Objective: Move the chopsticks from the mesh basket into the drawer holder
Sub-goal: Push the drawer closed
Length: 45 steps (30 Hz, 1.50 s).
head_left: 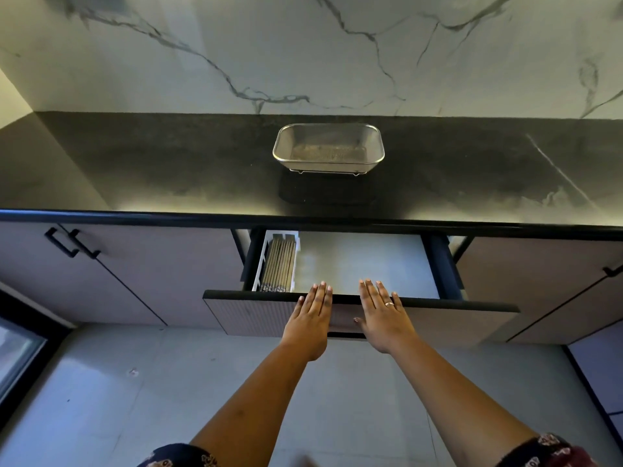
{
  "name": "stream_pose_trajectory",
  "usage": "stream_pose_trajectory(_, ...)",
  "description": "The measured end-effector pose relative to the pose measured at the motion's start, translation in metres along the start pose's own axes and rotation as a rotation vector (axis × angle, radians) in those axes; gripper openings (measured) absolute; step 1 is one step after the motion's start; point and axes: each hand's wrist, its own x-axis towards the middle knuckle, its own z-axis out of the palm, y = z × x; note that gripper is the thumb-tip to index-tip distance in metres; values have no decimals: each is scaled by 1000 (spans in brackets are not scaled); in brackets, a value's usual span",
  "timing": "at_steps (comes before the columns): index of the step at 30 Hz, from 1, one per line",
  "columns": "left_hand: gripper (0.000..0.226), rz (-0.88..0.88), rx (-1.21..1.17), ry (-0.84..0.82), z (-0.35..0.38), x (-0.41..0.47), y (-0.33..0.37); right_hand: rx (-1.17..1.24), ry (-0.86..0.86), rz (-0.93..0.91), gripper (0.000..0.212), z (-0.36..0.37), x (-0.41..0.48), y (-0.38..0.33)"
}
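Note:
A steel mesh basket point(328, 147) stands on the dark countertop near the back wall, and I see nothing inside it. Below, the drawer point(365, 261) is pulled partly out. At its left end sits a white holder point(260, 264) with several chopsticks point(279, 264) lying side by side in it. My left hand point(312, 315) and my right hand point(382, 313) lie flat against the drawer's front panel, fingers stretched over its top edge. Neither hand holds anything.
The black countertop point(168, 170) runs the full width under a marble backsplash. Closed cabinet doors with black handles point(72, 242) flank the drawer. Grey floor tiles lie below. The drawer's pale liner shows right of the holder.

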Motion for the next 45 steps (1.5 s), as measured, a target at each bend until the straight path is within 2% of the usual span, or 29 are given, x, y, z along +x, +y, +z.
stream_pose_trajectory(2, 74, 25, 10, 39, -7, 12, -9, 24, 40, 18, 71, -3, 11, 0)
stream_pose_trajectory(4, 76, 45, 53, 146, -15, 23, -19, 55, 115, -1, 67, -4, 20, 0)
stream_pose_trajectory(7, 79, 2, 118, 291, -33, 42, -30, 148, 328, -7, 57, -7, 32, 4)
stream_pose_trajectory(9, 80, -39, 118, 341, -43, 57, -35, 166, 495, -8, 34, -14, 39, 5)
stream_pose_trajectory(10, 81, -60, 97, 372, -49, 64, -36, 227, 519, 14, 19, -21, 43, 4)
stream_pose_trajectory(11, 78, -83, 58, 420, -54, 68, -36, 341, 485, 68, 20, -26, 48, 3)
stream_pose_trajectory(12, 67, -101, 22, 465, -56, 71, -34, 473, 392, 153, 30, -28, 53, 3)
stream_pose_trajectory(13, 49, -138, 1, 503, -56, 71, -32, 618, 271, 253, 34, -28, 57, 2)
stream_pose_trajectory(14, 29, -222, -105, 506, -55, 68, -27, 767, 165, 362, 29, -27, 63, 2)
stream_pose_trajectory(15, 21, -354, -314, 495, -52, 67, -21, 928, 88, 488, 17, -23, 70, 3)
stream_pose_trajectory(16, 26, -540, -641, 455, -48, 68, -15, 1116, 33, 612, 8, -19, 76, 4)
stream_pose_trajectory(18, 45, -875, -1446, 312, -46, 74, -6, 1499, -3, 771, 16, -14, 89, 5)
stream_pose_trajectory(19, 57, -936, -1753, 261, -42, 79, -6, 1640, 4, 805, 17, -16, 95, 6)
stream_pose_trajectory(20, 68, -951, -1936, 240, -40, 84, -8, 1741, 3, 823, 17, -18, 99, 6)
stream_pose_trajectory(24, 97, -858, -2343, 249, -54, 101, -20, 1959, -15, 835, 21, -36, 112, 4)
stream_pose_trajectory(27, 104, -809, -2413, 249, -64, 114, -23, 2060, -12, 803, 28, -46, 126, 2)
stream_pose_trajectory(31, 103, -778, -2353, 253, -74, 133, -19, 2136, 14, 709, 28, -55, 139, 7)
stream_pose_trajectory(33, 100, -755, -2324, 265, -76, 141, -17, 2159, 10, 661, 41, -55, 145, 13)
stream_pose_trajectory(35, 100, -756, -2316, 275, -77, 149, -16, 2153, -25, 646, 36, -54, 150, 17)
stream_pose_trajectory(42, 102, -745, -2398, 336, -73, 168, -14, 2216, -65, 598, 41, -49, 159, 22)
stream_pose_trajectory(45, 101, -704, -2415, 333, -74, 172, -16, 2223, -56, 561, 58, -49, 160, 20)
